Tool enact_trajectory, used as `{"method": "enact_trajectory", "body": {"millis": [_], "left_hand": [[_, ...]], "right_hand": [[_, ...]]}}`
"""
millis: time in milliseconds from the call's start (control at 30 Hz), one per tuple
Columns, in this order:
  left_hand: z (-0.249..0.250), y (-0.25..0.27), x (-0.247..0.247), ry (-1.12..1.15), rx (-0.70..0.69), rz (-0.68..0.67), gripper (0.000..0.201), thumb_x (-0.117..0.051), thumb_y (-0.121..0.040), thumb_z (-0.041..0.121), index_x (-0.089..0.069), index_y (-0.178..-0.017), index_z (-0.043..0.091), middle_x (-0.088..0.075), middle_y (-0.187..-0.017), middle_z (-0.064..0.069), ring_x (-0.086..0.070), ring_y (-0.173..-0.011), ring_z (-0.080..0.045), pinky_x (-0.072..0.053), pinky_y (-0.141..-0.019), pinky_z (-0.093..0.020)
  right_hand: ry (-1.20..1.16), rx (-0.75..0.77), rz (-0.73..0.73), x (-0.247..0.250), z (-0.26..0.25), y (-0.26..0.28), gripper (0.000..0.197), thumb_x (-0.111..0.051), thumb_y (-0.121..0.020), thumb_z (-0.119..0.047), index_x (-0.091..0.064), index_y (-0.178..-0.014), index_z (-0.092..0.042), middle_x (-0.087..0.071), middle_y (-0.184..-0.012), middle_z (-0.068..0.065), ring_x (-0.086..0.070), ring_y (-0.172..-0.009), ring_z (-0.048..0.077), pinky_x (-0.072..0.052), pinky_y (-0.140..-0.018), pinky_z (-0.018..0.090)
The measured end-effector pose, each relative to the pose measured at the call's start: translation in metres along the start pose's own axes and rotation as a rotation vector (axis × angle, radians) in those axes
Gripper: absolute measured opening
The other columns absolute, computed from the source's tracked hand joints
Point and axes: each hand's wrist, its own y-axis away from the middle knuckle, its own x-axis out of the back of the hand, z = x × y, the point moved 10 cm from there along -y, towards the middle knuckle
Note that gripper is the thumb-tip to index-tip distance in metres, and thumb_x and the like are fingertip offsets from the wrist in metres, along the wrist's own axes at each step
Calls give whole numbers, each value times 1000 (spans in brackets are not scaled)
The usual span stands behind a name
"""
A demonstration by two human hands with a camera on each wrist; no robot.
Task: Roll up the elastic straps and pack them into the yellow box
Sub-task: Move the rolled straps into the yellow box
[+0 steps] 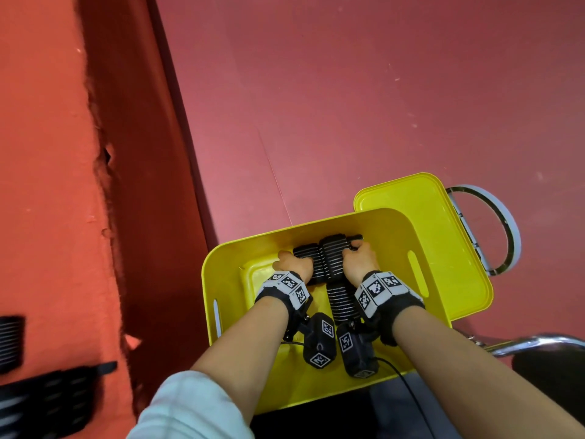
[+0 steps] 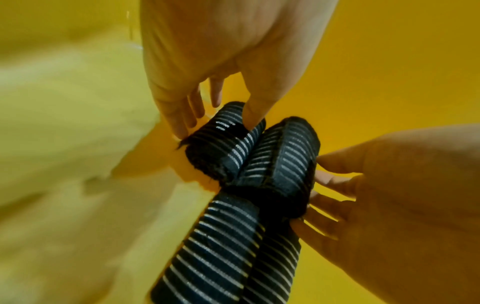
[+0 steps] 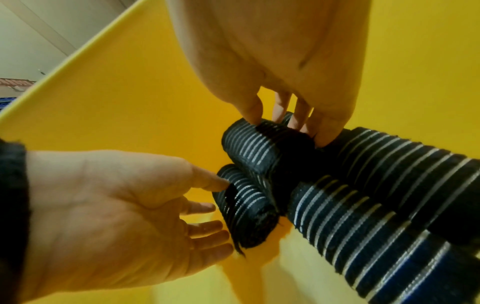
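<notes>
The yellow box (image 1: 209, 280) stands open below me, with several rolled black straps with white stripes inside. My left hand (image 1: 292, 264) reaches in from the left. Its straight fingers (image 2: 182, 125) and thumb touch a small roll (image 2: 223, 142) at its frayed end. My right hand (image 1: 359, 259) grips the thicker roll (image 3: 259, 148) beside it, thumb on one side and fingers (image 3: 324, 135) on the other. The two rolls lie side by side against the far wall. A longer strap bundle (image 1: 342, 301) lies nearer to me between my wrists.
The box lid (image 1: 443, 248) lies flat behind and to the right, with a white ring handle (image 1: 500, 229) beyond it. Loose striped straps (image 1: 47, 394) lie on the orange surface at the lower left. A chrome tube (image 1: 538, 342) crosses at the right.
</notes>
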Motion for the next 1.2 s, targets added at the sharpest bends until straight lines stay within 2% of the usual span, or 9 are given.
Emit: {"method": "enact_trajectory", "body": {"millis": [133, 233, 300, 433, 533, 633, 767, 1033, 1200], "left_hand": [[3, 12, 13, 43, 7, -36, 46, -63, -86, 22, -48, -125, 4, -54, -126, -17, -53, -117, -36, -45, -101, -42], [17, 33, 27, 130, -46, -91, 12, -59, -87, 16, -53, -82, 7, -58, -94, -13, -57, -88, -30, -49, -82, -36], [32, 51, 38, 166, -107, -147, 23, -54, -89, 10, -49, -67, 10, -56, -83, -12, -53, -76, -26, -47, -70, -34], [55, 107, 85, 307, -175, -234, 27, -41, -97, 7, -52, -72, 10, -55, -66, -6, -52, -40, -9, -44, -39, -19], [67, 136, 144, 358, -312, -245, 31, -38, -98, 7, -53, -70, 8, -51, -59, -6, -43, -28, -4, -37, -32, -16], [50, 142, 242, 389, -382, -77, 33, -41, -95, 7, -54, -65, 11, -50, -54, -4, -42, -32, -7, -34, -34, -17], [-6, 124, 361, 418, -326, 100, 35, -40, -94, 5, -54, -62, 11, -49, -50, -3, -43, -31, -9, -35, -34, -15], [-165, 69, 552, 384, -29, 318, 24, -54, -90, 4, -57, -67, 10, -59, -66, -9, -47, -51, -20, -40, -52, -23], [-234, 32, 597, 316, 111, 278, 3, -59, -90, 3, -58, -88, 5, -57, -89, -13, -53, -84, -26, -47, -70, -34]], "right_hand": [[-37, -2, 13, 14, -11, 16, 39, -52, -93, -15, -48, -131, -8, -53, -134, 17, -52, -121, 34, -41, -102, 40], [-24, 23, 50, 35, -26, 36, 31, -51, -93, -14, -59, -123, -6, -60, -125, 17, -56, -114, 36, -43, -93, 35], [-24, 47, 70, 47, -42, 59, 26, -50, -94, -19, -68, -107, -6, -67, -113, 18, -60, -105, 35, -44, -83, 32], [-102, 130, 45, 45, -90, 118, 23, -56, -87, -29, -69, -75, -14, -71, -81, 8, -63, -85, 30, -41, -70, 29], [-155, 234, 3, 26, -143, 164, 27, -56, -86, -27, -65, -66, -11, -64, -68, 7, -59, -78, 30, -39, -69, 31], [-196, 292, -166, -30, -202, 213, 28, -56, -86, -19, -59, -58, -12, -57, -55, 4, -54, -58, 26, -45, -58, 35], [-195, 203, -455, -132, -243, 274, 28, -48, -92, -12, -54, -65, -14, -54, -51, -1, -47, -41, 10, -36, -35, 16], [38, 100, -745, -297, -245, 374, 11, -57, -92, -14, -58, -85, -6, -63, -76, 6, -60, -63, 13, -52, -50, 24], [129, 40, -798, -358, -240, 392, 7, -57, -94, -8, -57, -90, -2, -62, -83, 9, -61, -65, 16, -55, -51, 25]]}}
